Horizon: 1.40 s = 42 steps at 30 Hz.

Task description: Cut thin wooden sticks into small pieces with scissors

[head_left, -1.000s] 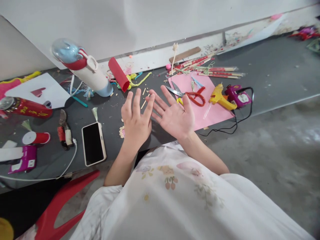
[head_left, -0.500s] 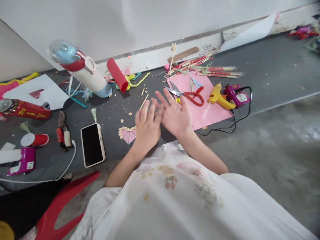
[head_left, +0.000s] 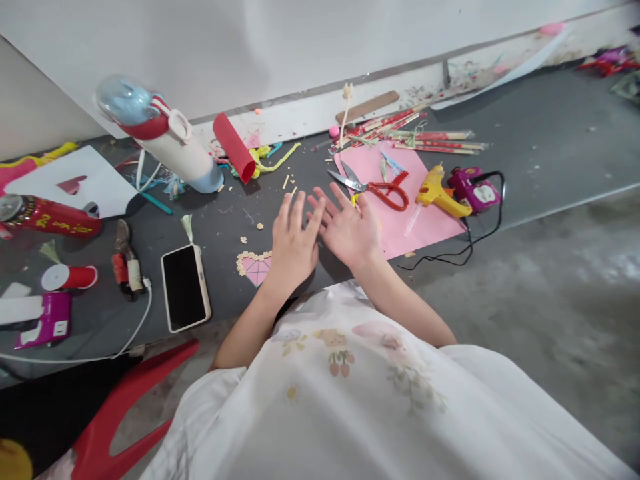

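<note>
My left hand (head_left: 293, 243) hovers back-up over the dark table (head_left: 540, 143), fingers stretched out, holding nothing. My right hand (head_left: 347, 230) is beside it, palm up, fingers spread and empty; the fingertips of the two hands nearly touch. Just left of my left hand lies a small pink heart (head_left: 255, 265) edged with pale beads. A pink paper sheet (head_left: 430, 223) lies right of my right hand, with red-handled scissors (head_left: 373, 188) on it.
A yellow glue gun (head_left: 440, 193) and a purple plug block (head_left: 473, 190) sit on the right. A phone (head_left: 185, 287), a white-and-red bottle (head_left: 160, 137), a red paper roll (head_left: 233, 147), a red can (head_left: 50, 217) and bundled sticks (head_left: 425, 137) lie around. A red chair (head_left: 115, 413) stands below left.
My left hand slid right toward my right hand, uncovering the pink heart. Both hands stayed open and then lowered a little toward the table.
</note>
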Each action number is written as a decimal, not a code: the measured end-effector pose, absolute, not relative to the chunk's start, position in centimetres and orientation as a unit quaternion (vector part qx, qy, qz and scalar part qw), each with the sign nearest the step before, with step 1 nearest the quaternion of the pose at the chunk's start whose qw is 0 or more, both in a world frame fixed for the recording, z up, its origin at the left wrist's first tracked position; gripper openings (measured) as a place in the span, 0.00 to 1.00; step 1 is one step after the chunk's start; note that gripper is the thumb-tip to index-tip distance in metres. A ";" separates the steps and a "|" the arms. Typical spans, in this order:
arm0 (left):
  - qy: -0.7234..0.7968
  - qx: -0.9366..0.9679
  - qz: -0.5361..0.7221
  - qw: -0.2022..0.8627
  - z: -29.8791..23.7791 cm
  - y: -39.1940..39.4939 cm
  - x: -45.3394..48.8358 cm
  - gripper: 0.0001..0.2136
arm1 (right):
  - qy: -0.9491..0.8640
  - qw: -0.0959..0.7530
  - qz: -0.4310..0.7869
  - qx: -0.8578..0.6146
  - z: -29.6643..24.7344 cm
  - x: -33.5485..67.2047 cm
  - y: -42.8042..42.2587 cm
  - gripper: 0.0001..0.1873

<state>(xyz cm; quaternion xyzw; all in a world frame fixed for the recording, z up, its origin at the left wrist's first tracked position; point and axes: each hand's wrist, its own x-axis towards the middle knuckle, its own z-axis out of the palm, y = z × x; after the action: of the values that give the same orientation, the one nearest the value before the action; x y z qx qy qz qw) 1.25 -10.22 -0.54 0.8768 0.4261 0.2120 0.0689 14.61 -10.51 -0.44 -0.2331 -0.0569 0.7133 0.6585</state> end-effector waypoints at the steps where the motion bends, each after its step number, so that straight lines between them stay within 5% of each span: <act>1: 0.414 0.884 0.205 0.071 -0.5 -10.1 1.2 0.28 | -0.056 0.660 0.713 -0.232 -0.4 14.7 -10.4 0.23; 7: 0.503 0.815 0.276 0.085 -1.1 -8.3 -0.3 0.18 | -0.050 0.665 0.717 -0.203 0.1 14.8 -10.5 0.21; 15: 0.374 0.752 0.428 0.335 1.0 -8.4 -0.7 0.10 | -0.107 0.653 0.723 -0.195 1.8 14.8 -11.1 0.25; 22: 0.343 0.782 0.454 0.254 2.2 -9.0 -0.5 0.08 | -0.140 0.642 0.728 -0.196 3.3 14.8 -11.2 0.32; 42: 0.300 0.826 0.469 0.082 2.7 -9.5 -0.6 0.08 | -0.175 0.635 0.733 -0.170 4.2 14.4 -11.1 0.31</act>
<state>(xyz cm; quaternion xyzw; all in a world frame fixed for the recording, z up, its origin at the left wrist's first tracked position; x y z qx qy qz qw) -0.57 -9.52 2.71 0.8264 0.3004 0.4692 0.0819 14.37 -11.13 4.25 -0.1698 -0.1748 0.7332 0.6349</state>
